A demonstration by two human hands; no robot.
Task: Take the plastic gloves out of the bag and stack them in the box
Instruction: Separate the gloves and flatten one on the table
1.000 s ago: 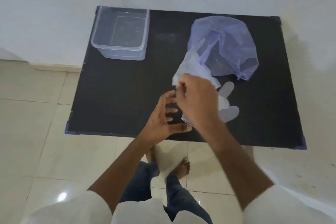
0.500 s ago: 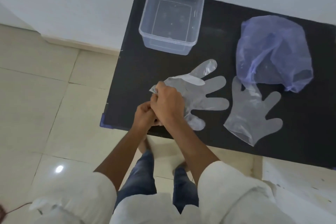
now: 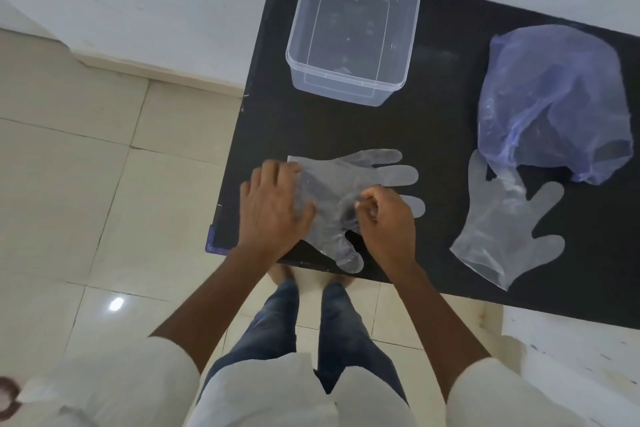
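Flattening a clear plastic glove (image 3: 349,191) on the near left part of the black table (image 3: 443,114), the left hand (image 3: 273,208) lies open with fingers spread, pressing the cuff end down, while the right hand (image 3: 388,222) has its fingers curled narrow and pinches the film near the palm. The glove's fingers point right, its thumb toward the near edge. A second glove (image 3: 509,232) lies flat to the right, well apart from the hands, its fingertips just touching the crumpled bluish bag (image 3: 554,104) at the far right. Whether more gloves remain inside the bag cannot be told. The clear box (image 3: 353,35) stands at the far left of the table and looks empty, so no glove is stacked yet.

Judging by the wrinkles and see-through film, these gloves are featherlight, limp and slippery, likely to cling, fold on themselves or drift with any air movement. A sensible hold would be a pinch at the cuff edge plus a second pinch at the fingertips, keeping the sheet stretched flat while carrying it to the box.

No brand, label or readable writing shows on the gloves, bag or box
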